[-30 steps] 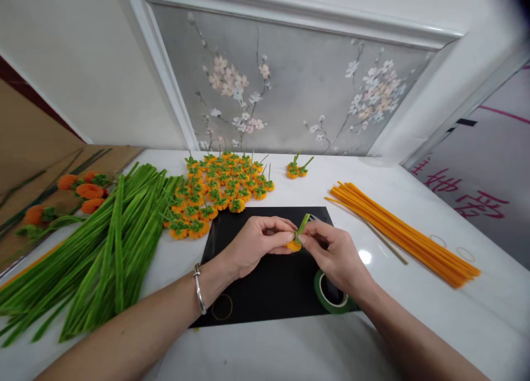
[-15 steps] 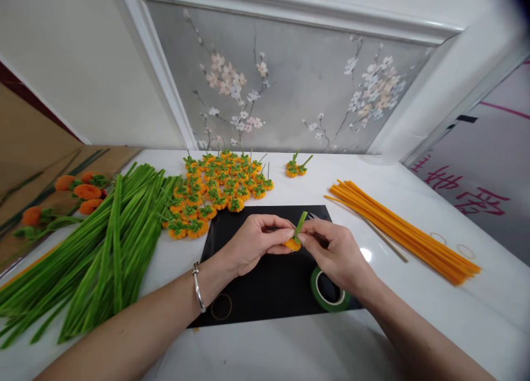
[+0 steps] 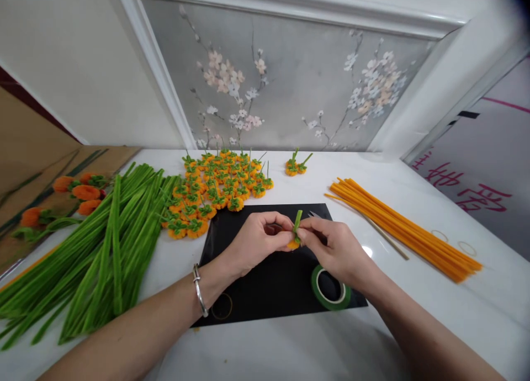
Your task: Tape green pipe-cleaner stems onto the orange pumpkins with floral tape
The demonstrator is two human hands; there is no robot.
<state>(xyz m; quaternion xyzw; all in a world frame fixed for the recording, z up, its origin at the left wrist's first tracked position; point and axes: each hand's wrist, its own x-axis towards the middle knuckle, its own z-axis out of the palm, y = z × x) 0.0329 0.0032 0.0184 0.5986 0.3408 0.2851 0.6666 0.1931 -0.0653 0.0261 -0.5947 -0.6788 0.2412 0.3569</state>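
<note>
Between my two hands is a small orange pipe-cleaner flower (image 3: pixel 294 244) with a green stem pointing up. My left hand (image 3: pixel 261 238), a silver bangle on its wrist, pinches the flower from the left. The fingers of my right hand (image 3: pixel 333 247) are closed at the base of the green stem. Both hands are above a black mat (image 3: pixel 265 292). A roll of green tape (image 3: pixel 318 295) lies on the mat below my right hand. Metal tips, perhaps of scissors (image 3: pixel 315 214), show behind my right fingers; the rest is hidden.
Many finished orange flowers (image 3: pixel 215 185) cluster behind the mat, with a small group (image 3: pixel 295 167) apart. Green pipe cleaners (image 3: pixel 111 248) are heaped at left, orange ones (image 3: pixel 406 226) at right. Larger orange flowers (image 3: pixel 86 192) lie far left. A rubber band (image 3: pixel 222 306) rests on the mat.
The green stem has tilted more upright and sits slightly lower. Both hands keep hold of the flower and have barely shifted.
</note>
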